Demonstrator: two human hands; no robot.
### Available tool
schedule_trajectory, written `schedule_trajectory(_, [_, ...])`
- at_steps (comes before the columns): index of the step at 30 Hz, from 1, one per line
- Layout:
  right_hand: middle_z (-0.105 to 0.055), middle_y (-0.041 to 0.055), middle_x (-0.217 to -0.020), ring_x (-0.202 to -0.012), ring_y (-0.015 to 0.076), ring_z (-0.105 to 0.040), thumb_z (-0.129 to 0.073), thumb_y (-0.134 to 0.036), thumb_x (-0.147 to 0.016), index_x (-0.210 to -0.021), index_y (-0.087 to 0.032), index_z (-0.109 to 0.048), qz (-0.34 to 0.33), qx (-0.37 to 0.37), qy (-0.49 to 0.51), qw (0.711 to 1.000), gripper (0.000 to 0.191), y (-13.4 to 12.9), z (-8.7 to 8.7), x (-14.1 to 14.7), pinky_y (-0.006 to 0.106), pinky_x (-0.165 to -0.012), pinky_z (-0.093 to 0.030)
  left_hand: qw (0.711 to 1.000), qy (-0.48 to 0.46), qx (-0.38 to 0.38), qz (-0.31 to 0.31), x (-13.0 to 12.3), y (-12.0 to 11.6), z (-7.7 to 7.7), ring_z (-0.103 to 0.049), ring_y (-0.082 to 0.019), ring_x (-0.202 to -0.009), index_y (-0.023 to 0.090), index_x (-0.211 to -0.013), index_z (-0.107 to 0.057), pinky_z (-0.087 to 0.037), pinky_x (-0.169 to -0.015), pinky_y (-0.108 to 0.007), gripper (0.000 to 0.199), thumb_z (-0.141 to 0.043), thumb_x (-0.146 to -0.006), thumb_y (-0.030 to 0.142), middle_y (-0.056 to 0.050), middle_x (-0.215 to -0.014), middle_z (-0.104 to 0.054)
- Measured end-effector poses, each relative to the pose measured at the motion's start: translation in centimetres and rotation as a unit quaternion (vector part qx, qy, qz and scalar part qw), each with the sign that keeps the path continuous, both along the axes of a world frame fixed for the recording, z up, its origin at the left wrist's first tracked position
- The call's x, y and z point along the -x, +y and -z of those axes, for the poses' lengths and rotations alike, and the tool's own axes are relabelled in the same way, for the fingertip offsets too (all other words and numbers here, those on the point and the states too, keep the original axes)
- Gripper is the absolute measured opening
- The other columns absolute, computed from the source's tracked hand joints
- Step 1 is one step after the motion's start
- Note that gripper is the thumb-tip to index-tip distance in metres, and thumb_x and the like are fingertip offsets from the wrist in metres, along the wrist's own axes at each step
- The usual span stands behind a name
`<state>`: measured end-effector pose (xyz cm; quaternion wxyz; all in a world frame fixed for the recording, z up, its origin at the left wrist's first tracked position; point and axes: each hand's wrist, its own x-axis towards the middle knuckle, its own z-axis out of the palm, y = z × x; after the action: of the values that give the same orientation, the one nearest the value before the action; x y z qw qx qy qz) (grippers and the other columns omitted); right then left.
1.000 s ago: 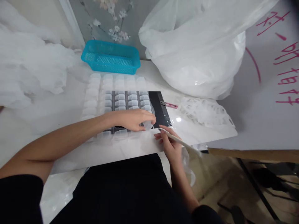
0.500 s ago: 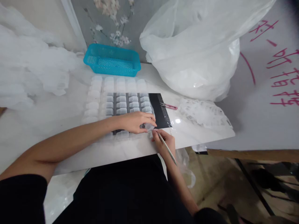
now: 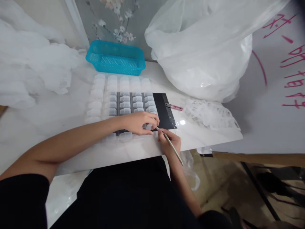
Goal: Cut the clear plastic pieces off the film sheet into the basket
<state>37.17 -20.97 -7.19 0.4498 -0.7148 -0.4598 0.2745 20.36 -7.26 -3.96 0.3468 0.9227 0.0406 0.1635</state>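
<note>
Rows of small translucent white pieces (image 3: pixel 125 111) lie on the worktop, partly over a black sheet (image 3: pixel 164 111). At the near right corner of the rows, my left hand (image 3: pixel 140 122) is closed with its fingers curled round one translucent piece (image 3: pixel 148 126). Held like a pencil, a slim pale pen-like stick (image 3: pixel 173 148) is in my right hand (image 3: pixel 172 141). Its tip reaches my left fingertips; whether it touches the piece is hidden. Thread snips with a pink handle (image 3: pixel 176 107) rest across the sheet's right edge.
Behind the rows stands a blue plastic basket (image 3: pixel 115 65). A big translucent plastic bag (image 3: pixel 200 63) bulges at the back right, with a heap of white netlike scraps (image 3: pixel 209 115) before it. White filmy material (image 3: pixel 35 63) is piled at left. The worktop's front edge runs before my body.
My left fingers have curled further over the translucent piece, which shows less. The stick's tip has come up to those fingers. The whole view has shifted slightly.
</note>
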Motion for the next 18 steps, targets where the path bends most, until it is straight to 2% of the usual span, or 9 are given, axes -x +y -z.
schedule_trajectory(3, [-0.06,-0.0016,-0.049,-0.046,0.013,-0.053,-0.069,-0.04,-0.078,-0.081,-0.014,-0.077,0.02,0.0,0.01,1.0,0.027,-0.1,0.3,-0.1,0.024,-0.049,-0.042,1.0,0.006,0.019,-0.001,0.1,0.2,-0.1,-0.062,-0.015,-0.087,0.018,-0.093,-0.063,-0.048,-0.08,-0.028,0.01,-0.064,-0.084,0.022,-0.007,-0.117,-0.061])
schedule_trajectory(6, [-0.064,0.0004,-0.057,-0.054,0.0149,-0.058,-0.069,-0.039,-0.079,-0.078,-0.015,-0.075,0.017,-0.013,0.024,0.999,0.024,-0.2,0.3,-0.5,0.025,-0.055,-0.047,0.999,0.019,0.029,0.005,0.2,0.1,-0.2,-0.061,-0.013,-0.082,0.019,-0.1,-0.064,-0.048,-0.076,-0.027,0.017,-0.061,-0.083,0.015,-0.007,-0.121,-0.059])
schedule_trajectory(8, [-0.069,0.0023,-0.068,-0.06,0.0158,-0.061,-0.069,-0.037,-0.079,-0.086,-0.016,-0.073,0.006,-0.032,0.036,0.999,0.023,-0.2,0.2,-1.0,0.026,-0.06,-0.049,0.999,0.023,0.03,0.001,0.3,0.0,-0.3,-0.06,-0.013,-0.083,0.019,-0.097,-0.064,-0.048,-0.076,-0.027,0.016,-0.06,-0.083,0.014,-0.007,-0.122,-0.058])
schedule_trajectory(11, [-0.071,0.0047,-0.085,-0.063,0.0157,-0.061,-0.071,-0.037,-0.079,-0.102,-0.017,-0.069,0.014,-0.064,0.046,0.997,0.03,-0.2,-0.1,-1.6,0.028,-0.061,-0.05,0.999,0.032,0.023,-0.019,0.2,-0.2,-0.3,-0.06,-0.013,-0.084,0.019,-0.094,-0.062,-0.048,-0.075,-0.027,0.013,-0.064,-0.083,0.025,-0.007,-0.124,-0.055])
schedule_trajectory(13, [-0.07,0.0055,-0.089,-0.065,0.016,-0.061,-0.067,-0.039,-0.084,-0.105,-0.017,-0.068,0.044,-0.099,0.04,0.993,0.03,-0.3,-0.3,-1.5,0.03,-0.063,-0.051,0.998,0.039,0.001,-0.042,0.2,-0.4,-0.3,-0.06,-0.014,-0.084,0.019,-0.093,-0.061,-0.047,-0.075,-0.028,0.014,-0.064,-0.084,0.029,-0.006,-0.124,-0.055])
schedule_trajectory(15, [-0.07,0.0069,-0.092,-0.07,0.0176,-0.063,-0.056,-0.04,-0.092,-0.104,-0.018,-0.069,0.072,-0.155,0.036,0.985,0.029,-0.5,-0.7,-1.2,0.032,-0.065,-0.052,0.996,0.047,-0.026,-0.067,0.0,-0.6,-0.3,-0.059,-0.014,-0.085,0.02,-0.097,-0.059,-0.046,-0.075,-0.027,0.013,-0.06,-0.085,0.026,-0.005,-0.124,-0.055])
schedule_trajectory(18, [-0.071,0.0091,-0.099,-0.082,0.0205,-0.066,-0.042,-0.038,-0.099,-0.104,-0.018,-0.069,0.053,-0.225,0.005,0.973,0.034,-0.4,-1.8,-0.7,0.035,-0.07,-0.054,0.988,0.069,-0.059,-0.122,-0.1,-1.4,-0.9,-0.057,-0.013,-0.078,0.019,-0.107,-0.054,-0.044,-0.07,-0.028,0.021,-0.056,-0.086,0.023,-0.006,-0.12,-0.055])
